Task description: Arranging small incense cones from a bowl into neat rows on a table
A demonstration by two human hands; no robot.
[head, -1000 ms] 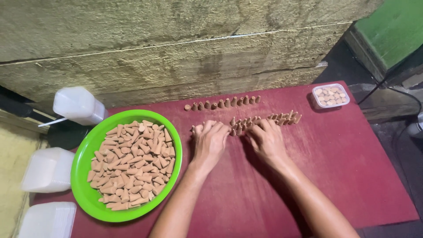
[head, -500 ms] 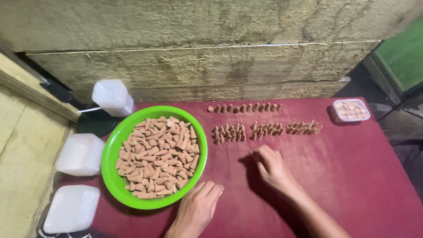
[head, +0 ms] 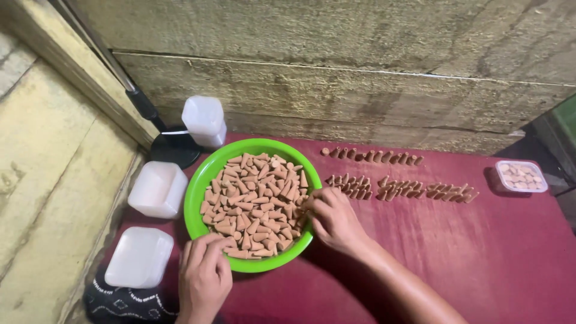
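Both hands work the green bowl (head: 201,180) of brown cones (head: 255,204) on the red table (head: 480,258): left hand (head: 204,276) at six o'clock, fingers curled on cones; right hand (head: 333,219) at three o'clock, fingers pinching cones, handy to the laid-out rows (head: 396,189).

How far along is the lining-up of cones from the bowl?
Done: two rows of cones lie on the red cloth. In hand: the left hand and right hand both reach into the green bowl at its near rim. Left: the bowl is heaped with loose cones.
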